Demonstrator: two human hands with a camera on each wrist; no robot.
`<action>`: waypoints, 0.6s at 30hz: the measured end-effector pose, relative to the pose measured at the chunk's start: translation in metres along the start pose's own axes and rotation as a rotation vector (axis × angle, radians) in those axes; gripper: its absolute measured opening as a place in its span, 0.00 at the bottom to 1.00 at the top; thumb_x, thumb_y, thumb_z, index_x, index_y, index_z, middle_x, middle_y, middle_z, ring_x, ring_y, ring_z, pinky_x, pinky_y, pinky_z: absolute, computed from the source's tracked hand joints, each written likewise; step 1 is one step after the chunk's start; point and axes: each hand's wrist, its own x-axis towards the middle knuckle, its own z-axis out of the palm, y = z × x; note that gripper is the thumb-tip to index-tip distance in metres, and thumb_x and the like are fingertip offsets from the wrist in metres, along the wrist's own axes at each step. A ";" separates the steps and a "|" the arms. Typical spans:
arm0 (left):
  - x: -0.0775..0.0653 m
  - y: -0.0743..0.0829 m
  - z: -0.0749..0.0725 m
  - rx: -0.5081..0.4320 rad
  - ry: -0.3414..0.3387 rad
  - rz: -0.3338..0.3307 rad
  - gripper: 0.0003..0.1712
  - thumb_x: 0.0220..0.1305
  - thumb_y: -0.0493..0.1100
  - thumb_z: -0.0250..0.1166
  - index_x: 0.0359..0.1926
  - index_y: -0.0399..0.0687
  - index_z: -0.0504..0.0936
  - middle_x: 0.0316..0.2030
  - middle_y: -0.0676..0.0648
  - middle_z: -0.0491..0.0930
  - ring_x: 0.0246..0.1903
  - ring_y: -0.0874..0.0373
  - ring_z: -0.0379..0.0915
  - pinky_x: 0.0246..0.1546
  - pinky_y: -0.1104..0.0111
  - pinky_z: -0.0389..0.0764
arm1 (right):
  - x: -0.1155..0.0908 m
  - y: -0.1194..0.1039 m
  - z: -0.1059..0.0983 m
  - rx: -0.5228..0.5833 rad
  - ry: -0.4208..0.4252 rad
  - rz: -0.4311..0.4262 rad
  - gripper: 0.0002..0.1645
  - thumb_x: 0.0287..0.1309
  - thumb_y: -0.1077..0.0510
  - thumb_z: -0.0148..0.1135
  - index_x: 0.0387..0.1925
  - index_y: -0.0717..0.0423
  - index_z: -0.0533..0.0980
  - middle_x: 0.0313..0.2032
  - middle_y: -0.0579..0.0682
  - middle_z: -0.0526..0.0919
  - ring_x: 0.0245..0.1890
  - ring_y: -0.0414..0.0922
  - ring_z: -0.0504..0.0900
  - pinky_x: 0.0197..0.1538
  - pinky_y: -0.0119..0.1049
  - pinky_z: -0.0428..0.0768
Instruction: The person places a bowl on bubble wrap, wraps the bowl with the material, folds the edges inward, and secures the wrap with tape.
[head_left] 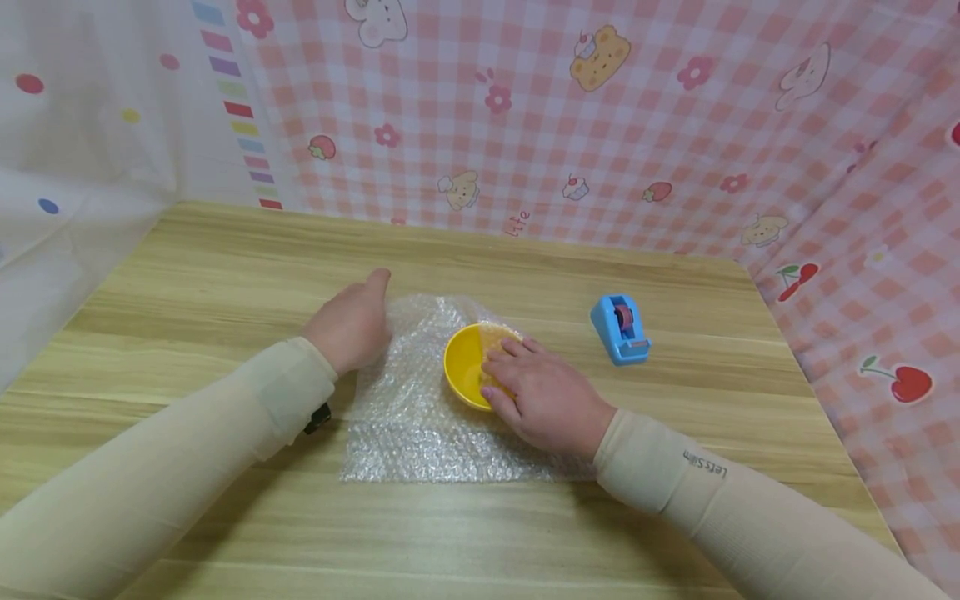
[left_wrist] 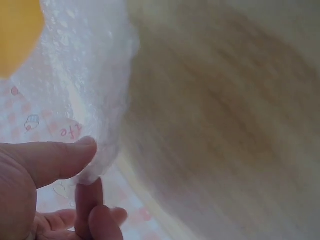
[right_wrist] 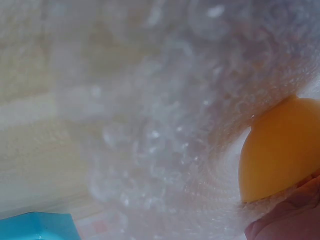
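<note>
Fingers of the right hand (head_left: 551, 400) lie slightly spread over the right side of a yellow bowl (head_left: 461, 364), pressing a flap of bubble wrap (head_left: 420, 446) against it; the thumb sits apart from them on the near side. The left hand (head_left: 348, 327) is at the left edge of the sheet, and the left wrist view shows its thumb and index finger pinching the margin of the wrap, while its other fingers are bent and clear of the sheet.

The bowl stands opening upward on the sheet, between the two hands and closer to the right one. Its left part shows bare; the clear flap covers its right part. The rest of the wrap lies spread under and around it on a wood-grain table (head_left: 315, 533).

To the right of the bowl and farther off, a blue tape dispenser (head_left: 622, 343) stands on the table with a reddish roll (head_left: 625, 317) in it, apart from the wrap. Beige sleeves (head_left: 731, 508) cover both forearms, the right one bearing printed letters. A pink checked cloth (head_left: 525, 158) with cartoon animals, flowers and strawberries hangs along the far side; white cloth (head_left: 97, 167) with coloured dots hangs at the left.
</note>
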 end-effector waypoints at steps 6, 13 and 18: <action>0.001 0.002 0.000 -0.043 0.020 0.006 0.43 0.71 0.35 0.56 0.82 0.35 0.48 0.30 0.42 0.80 0.26 0.50 0.76 0.32 0.58 0.82 | 0.000 0.000 0.000 0.006 -0.002 0.002 0.32 0.80 0.43 0.46 0.71 0.57 0.74 0.72 0.54 0.76 0.80 0.56 0.64 0.85 0.54 0.53; 0.000 0.005 0.001 0.015 0.013 0.011 0.29 0.75 0.37 0.55 0.73 0.33 0.67 0.64 0.31 0.79 0.58 0.37 0.81 0.62 0.45 0.82 | 0.000 0.000 0.000 0.004 -0.001 0.003 0.32 0.81 0.42 0.44 0.71 0.55 0.75 0.73 0.53 0.76 0.80 0.55 0.64 0.85 0.54 0.54; 0.000 0.005 0.002 0.085 0.039 0.055 0.15 0.77 0.40 0.57 0.56 0.38 0.82 0.53 0.37 0.86 0.50 0.42 0.83 0.54 0.48 0.85 | -0.001 0.000 0.001 -0.002 0.008 -0.009 0.31 0.81 0.43 0.45 0.71 0.56 0.75 0.73 0.54 0.75 0.80 0.56 0.64 0.85 0.55 0.54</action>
